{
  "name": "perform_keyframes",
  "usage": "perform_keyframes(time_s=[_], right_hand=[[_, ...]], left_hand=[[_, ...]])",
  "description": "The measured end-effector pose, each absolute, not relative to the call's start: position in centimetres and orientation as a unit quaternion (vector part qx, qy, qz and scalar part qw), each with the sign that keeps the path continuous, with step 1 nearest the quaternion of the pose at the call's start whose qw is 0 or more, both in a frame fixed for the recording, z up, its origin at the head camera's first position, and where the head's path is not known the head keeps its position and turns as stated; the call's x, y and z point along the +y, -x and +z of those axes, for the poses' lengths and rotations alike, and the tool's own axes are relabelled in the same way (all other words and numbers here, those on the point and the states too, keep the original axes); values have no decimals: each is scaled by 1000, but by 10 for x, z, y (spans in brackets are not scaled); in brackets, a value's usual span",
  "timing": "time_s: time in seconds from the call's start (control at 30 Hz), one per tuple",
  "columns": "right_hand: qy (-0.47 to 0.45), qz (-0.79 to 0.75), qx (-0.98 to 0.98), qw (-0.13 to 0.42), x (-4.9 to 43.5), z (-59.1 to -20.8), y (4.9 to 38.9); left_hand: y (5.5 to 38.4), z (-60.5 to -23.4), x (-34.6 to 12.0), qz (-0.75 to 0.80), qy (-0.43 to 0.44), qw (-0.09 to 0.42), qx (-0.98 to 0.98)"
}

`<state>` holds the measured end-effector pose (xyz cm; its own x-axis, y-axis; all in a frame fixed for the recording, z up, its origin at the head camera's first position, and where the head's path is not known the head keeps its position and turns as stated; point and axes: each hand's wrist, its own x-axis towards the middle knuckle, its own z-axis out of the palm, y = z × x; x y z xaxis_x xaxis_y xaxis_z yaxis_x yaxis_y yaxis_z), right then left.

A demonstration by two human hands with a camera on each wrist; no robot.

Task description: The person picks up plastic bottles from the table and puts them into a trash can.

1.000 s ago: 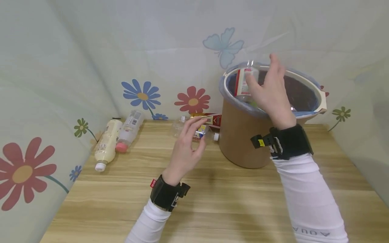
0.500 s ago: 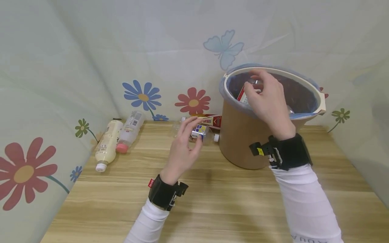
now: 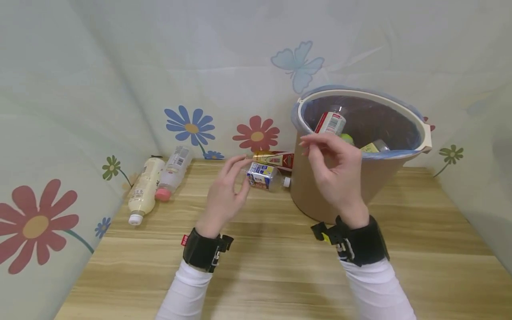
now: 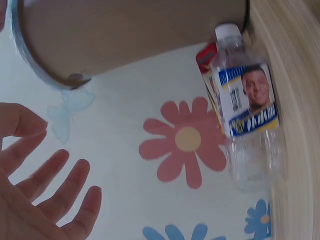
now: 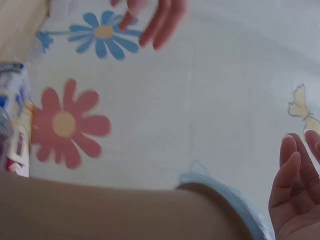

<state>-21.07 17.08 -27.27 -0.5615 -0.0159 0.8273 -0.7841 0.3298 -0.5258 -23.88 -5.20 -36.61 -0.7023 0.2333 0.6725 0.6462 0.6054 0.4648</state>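
My right hand [image 3: 340, 175] hovers in front of the bin's near rim, holding nothing, its fingers bent loosely toward the thumb. A clear bottle with a red and white label [image 3: 331, 122] leans inside the brown bin [image 3: 316, 191], which has a bluish liner folded over its rim. My left hand [image 3: 224, 195] is held over the table with fingers relaxed and apart, also holding nothing. Nearest to it, a clear plastic bottle [image 4: 250, 100] with a blue and white label and white cap lies on its side. Behind that bottle rests a red and gold package [image 3: 276, 159].
At the left, a cream-coloured bottle [image 3: 146, 189] and a clear bottle with a pink cap [image 3: 174, 171] lie side by side. A green item [image 3: 347, 138] and a yellow-labelled item [image 3: 370, 147] show inside the bin. Flower-printed sheeting [image 3: 240, 66] encloses the wooden table [image 3: 272, 266].
My right hand let go of the red-labelled bottle in the bin and drew back toward me, out over the near rim. My left hand shifted slightly left, uncovering more of the blue-labelled bottle.
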Motion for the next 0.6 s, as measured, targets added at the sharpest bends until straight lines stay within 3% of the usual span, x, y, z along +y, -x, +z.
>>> perform_keyframes(time_s=[0.2,0.43,0.6], right_hand=[[-260,507,-754,326,152,-315,202],[-215,503,-792,270,139,-342,187],[-188,498,-823,197,136,-369,195]], left_hand=[[244,-371,-63,-309,245,276,-877],[247,-379,-62,-256,248,218,-909],[248,-384,-61,-255,238,200,-916]])
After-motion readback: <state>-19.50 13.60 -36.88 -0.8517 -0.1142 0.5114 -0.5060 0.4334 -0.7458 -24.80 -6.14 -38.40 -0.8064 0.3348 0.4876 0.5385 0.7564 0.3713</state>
